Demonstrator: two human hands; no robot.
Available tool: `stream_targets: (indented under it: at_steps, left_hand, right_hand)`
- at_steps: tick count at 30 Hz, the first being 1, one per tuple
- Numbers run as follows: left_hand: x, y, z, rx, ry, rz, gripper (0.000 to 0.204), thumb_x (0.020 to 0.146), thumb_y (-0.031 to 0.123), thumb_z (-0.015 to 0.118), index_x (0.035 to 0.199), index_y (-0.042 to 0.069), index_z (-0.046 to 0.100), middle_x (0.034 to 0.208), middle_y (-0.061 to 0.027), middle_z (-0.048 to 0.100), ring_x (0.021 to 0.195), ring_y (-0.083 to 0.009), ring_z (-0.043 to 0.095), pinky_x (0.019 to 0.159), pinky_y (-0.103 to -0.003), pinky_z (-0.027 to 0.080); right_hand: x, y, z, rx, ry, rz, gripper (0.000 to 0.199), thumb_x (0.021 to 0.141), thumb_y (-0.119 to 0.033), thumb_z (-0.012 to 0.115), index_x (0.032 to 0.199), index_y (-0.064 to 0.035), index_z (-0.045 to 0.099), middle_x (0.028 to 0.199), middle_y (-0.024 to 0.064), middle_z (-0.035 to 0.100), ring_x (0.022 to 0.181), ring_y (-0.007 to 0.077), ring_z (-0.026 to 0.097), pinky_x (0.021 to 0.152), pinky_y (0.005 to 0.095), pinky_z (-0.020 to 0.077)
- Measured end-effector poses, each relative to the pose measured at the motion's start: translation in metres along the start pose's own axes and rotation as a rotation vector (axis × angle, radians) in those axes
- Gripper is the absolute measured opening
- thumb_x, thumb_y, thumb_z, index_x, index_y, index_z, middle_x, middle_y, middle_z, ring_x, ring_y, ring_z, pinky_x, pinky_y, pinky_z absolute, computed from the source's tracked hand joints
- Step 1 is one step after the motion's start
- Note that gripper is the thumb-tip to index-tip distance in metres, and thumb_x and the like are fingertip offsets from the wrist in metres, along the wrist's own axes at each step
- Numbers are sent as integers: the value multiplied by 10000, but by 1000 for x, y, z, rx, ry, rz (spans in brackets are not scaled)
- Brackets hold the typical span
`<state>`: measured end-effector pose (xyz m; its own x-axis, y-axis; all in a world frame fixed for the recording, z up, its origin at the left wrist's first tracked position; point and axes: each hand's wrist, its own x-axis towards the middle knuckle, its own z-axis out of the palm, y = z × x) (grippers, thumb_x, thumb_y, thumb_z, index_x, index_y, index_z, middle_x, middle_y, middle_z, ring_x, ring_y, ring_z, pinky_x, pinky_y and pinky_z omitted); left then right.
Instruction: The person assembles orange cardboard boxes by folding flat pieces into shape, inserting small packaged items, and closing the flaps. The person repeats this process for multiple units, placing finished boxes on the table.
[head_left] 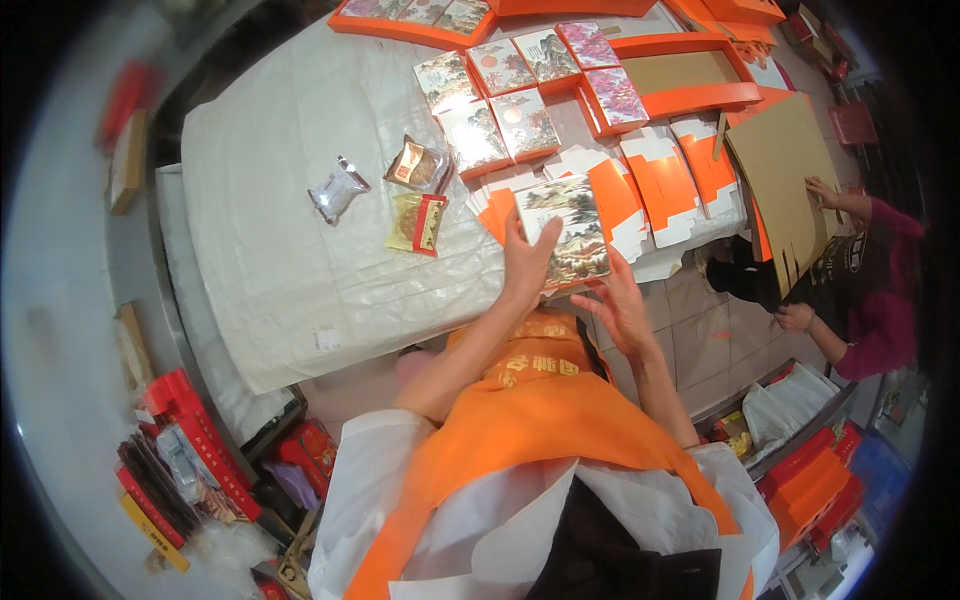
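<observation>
Over the table's near edge I hold a small box [565, 222] with a painted landscape on its lid and orange sides. My left hand [528, 258] grips its left side, thumb lying on the lid. At the lower right corner my right hand [622, 302] holds the box too, its fingers partly hidden. Beyond it, several similar boxes [525, 124] stand close together, some with pink-purple lids [612, 98]. To the left lie three wrapped pastries: one in a whitish wrapper [338, 190], one in a dark-edged wrapper [417, 165], one in a yellow and red wrapper [416, 223].
Flattened orange and white cartons [660, 187] lie along the table's right side. An open orange tray box [690, 98] sits behind them. At the right a co-worker [860, 270] holds a large brown cardboard sheet [783, 170]. White plastic sheeting [290, 240] covers the table.
</observation>
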<state>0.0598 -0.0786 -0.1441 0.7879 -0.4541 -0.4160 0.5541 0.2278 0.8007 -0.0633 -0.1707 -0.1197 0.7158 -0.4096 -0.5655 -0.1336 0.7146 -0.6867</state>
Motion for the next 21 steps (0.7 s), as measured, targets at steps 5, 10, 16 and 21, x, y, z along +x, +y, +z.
stream_targets:
  at_steps: [5, 10, 16, 21]
  left_hand:
    - [33, -37, -7, 424, 60, 19, 729, 864, 288, 581, 1388, -17, 174, 1223, -169, 441, 1116, -222, 455, 950, -329, 370]
    - [19, -44, -88, 354, 189, -139, 523, 903, 227, 515, 1329, -9, 323, 1107, -104, 534, 932, -143, 538, 813, -270, 429]
    - [-36, -40, -174, 361, 446, -274, 419, 902, 213, 523, 1245, -6, 427, 1081, -94, 566, 948, -154, 551, 813, -278, 440]
    - [-52, -31, -186, 279, 550, -382, 386, 903, 208, 524, 1220, 2, 447, 1070, -89, 571, 948, -152, 556, 791, -276, 453]
  right_hand:
    - [70, 7, -27, -68, 171, -70, 453, 877, -136, 568, 1271, -46, 365, 1125, 64, 488, 949, 150, 535, 737, 293, 488]
    - [169, -21, -47, -146, 204, -236, 283, 877, -134, 577, 1129, -41, 486, 915, 34, 577, 726, 117, 570, 631, 232, 494]
    - [269, -19, -47, -85, 288, -3, 223, 869, -116, 586, 1060, -17, 526, 903, 58, 582, 760, 164, 585, 668, 247, 512]
    - [333, -1, -68, 27, -48, -59, 195, 868, -89, 573, 1040, -1, 547, 982, 99, 594, 856, 195, 586, 771, 284, 520]
